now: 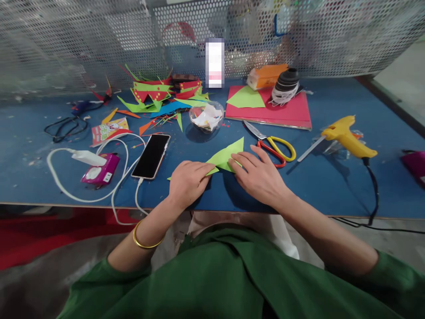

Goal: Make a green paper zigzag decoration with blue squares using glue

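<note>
A folded piece of lime-green paper is between my two hands near the table's front edge. My left hand grips its left part, fingers together and bent over the fold. On the other side, my right hand holds the right edge with its fingertips. Part of the paper is hidden under both hands. Just beyond my right hand lie scissors with red and yellow handles, their blades apart. A clear bowl with paper scraps stands behind the green paper.
Left are a phone with a white cable and a purple power adapter. Cut paper pieces are heaped at the back. Red sheets lie back right; a yellow glue gun with a trailing cord is at right.
</note>
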Motion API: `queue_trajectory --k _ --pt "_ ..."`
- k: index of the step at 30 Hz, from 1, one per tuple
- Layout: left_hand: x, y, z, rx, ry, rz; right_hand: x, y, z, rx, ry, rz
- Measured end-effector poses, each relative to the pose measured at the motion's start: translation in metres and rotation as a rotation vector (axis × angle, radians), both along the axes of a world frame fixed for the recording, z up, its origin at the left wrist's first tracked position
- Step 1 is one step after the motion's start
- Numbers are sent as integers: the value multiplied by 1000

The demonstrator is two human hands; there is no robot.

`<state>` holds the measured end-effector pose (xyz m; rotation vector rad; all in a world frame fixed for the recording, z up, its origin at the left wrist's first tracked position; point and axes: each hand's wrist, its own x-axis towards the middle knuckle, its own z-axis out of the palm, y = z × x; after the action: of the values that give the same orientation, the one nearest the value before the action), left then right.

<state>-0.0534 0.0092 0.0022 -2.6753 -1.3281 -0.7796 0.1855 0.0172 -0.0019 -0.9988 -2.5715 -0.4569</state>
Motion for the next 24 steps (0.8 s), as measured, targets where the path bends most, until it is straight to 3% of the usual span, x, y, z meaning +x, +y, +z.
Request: queue_trajectory --k 10,19,21,24 --pt "3 2 9 -16 -73 23 -9 5 1 10 -70 7" --pt "0 15 13 124 -115 -49 -1 23 8 -20 530 49" --pt "1 21 12 176 -133 -74 3 22 14 55 559 72" --pt "3 29 6 247 -144 -93 8 16 19 244 398 114"
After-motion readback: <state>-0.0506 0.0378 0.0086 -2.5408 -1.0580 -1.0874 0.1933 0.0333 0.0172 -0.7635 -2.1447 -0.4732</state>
